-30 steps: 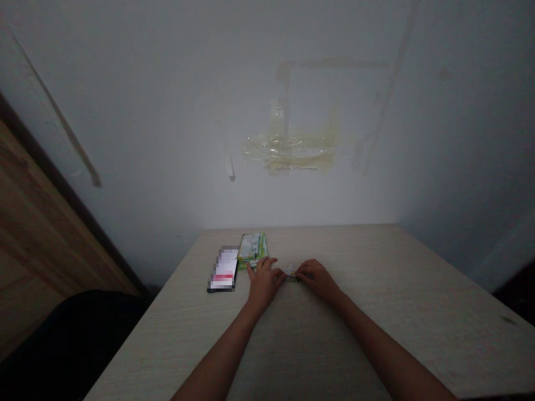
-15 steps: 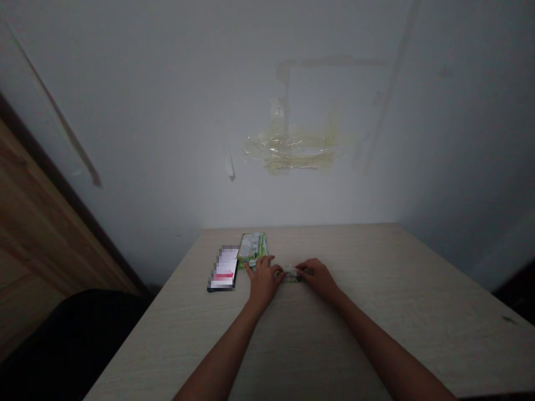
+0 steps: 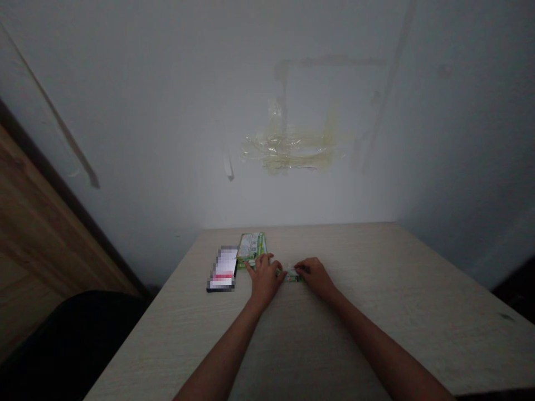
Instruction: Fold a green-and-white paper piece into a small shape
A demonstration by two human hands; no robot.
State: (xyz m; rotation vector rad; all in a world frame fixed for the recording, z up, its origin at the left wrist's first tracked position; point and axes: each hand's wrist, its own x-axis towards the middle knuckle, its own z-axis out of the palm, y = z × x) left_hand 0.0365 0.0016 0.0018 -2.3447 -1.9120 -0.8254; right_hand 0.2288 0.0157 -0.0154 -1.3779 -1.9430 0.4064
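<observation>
Between my two hands a small flat packet [image 3: 292, 276], green and dark with a whitish, see-through upper part, lies on the table. My left hand [image 3: 264, 280] holds its left end with thumb and forefinger, the other fingers stretched over the table. At the right end, the fingers of my right hand [image 3: 320, 277] are pinched together on the packet's clear upper edge. Just beyond my left hand lie green-and-white printed packs [image 3: 252, 246], partly stacked. What exactly the fingertips grip is small and dim.
A phone [image 3: 224, 268] with its lit screen blurred lies left of my left hand. The pale wooden table [image 3: 376, 312] runs back to a wall [image 3: 175, 111] bearing old clear tape [image 3: 292, 150]. A black object [image 3: 79, 340] and wooden panel [image 3: 37, 239] stand at the left.
My right fingers have shifted slightly on the packet's upper edge, and more of its green face shows. The left hand has barely moved.
</observation>
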